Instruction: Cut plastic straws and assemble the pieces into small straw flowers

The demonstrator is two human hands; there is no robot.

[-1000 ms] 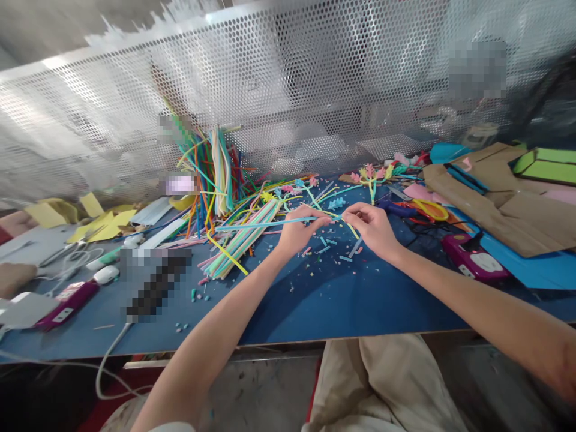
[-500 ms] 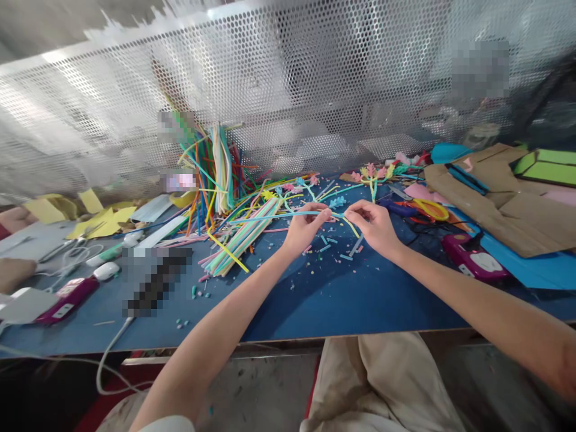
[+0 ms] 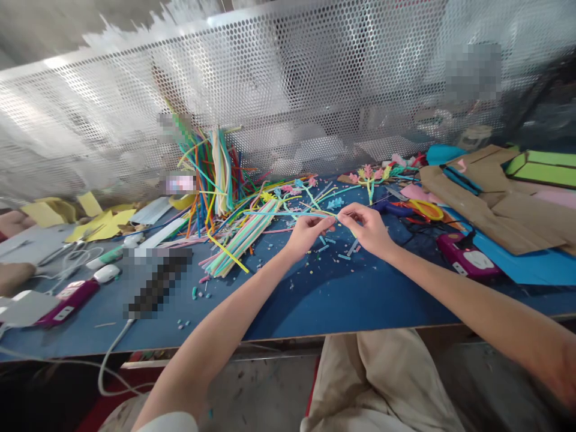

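Note:
A light blue pipe cleaner (image 3: 270,213) stretches leftward from the pinched fingers of my left hand (image 3: 308,235). My right hand (image 3: 365,229) is closed at the strand's other end, its fingertips almost against those of the left. Whatever lies right between the fingertips is mostly hidden. Just behind the hands is a blue leaf-shaped pipe cleaner piece (image 3: 335,204). A pipe cleaner branch with pink and yellow tufts (image 3: 369,180) stands further back. Short cut bits (image 3: 344,257) lie scattered under the hands on the blue tabletop (image 3: 288,306).
Left of the hands lies a bundle of pastel pipe cleaners (image 3: 243,240); a tall multicoloured bunch (image 3: 220,174) stands behind it. Yellow-handled scissors (image 3: 425,210), a purple power strip (image 3: 468,257) and brown paper (image 3: 504,204) are at right. A perforated metal screen (image 3: 315,90) backs the table.
My hands have come closer together at the fingertips. The yellow strand that hung below them is now mostly out of sight, and the blue pipe cleaner's free end has shifted slightly.

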